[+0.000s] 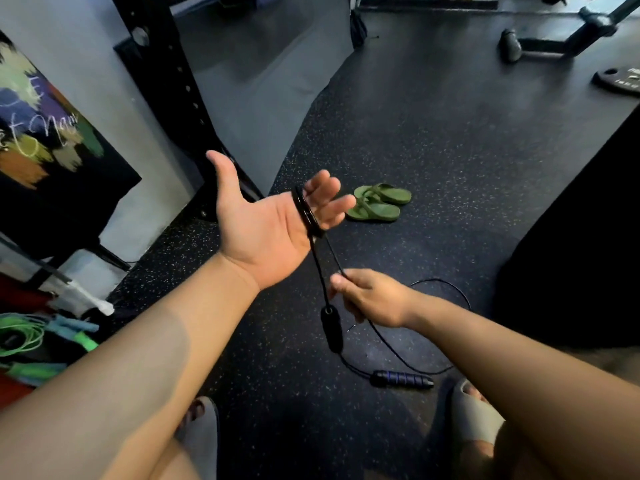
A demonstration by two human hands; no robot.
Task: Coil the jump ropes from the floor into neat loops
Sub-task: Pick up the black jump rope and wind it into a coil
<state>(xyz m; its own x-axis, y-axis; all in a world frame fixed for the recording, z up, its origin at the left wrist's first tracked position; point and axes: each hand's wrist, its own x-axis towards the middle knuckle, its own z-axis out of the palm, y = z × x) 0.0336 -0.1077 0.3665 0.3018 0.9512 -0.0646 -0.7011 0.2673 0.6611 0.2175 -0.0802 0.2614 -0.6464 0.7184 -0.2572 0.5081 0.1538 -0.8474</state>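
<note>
A thin black jump rope (320, 271) is wound in several turns around the base of the fingers of my left hand (263, 223), which is held palm up with fingers straight. One black handle (331, 329) hangs from those turns. My right hand (369, 297) pinches the rope below and to the right of the left hand. From there the rope trails down to the floor, where the second handle (403, 379), black with blue rings, lies.
Green sandals (379, 202) lie on the speckled black floor (433, 140) ahead. A green jump rope (20, 332) sits in a pile at the left. A black rack post (180, 81) stands at left; a weight plate (620, 81) and bench frame lie far right.
</note>
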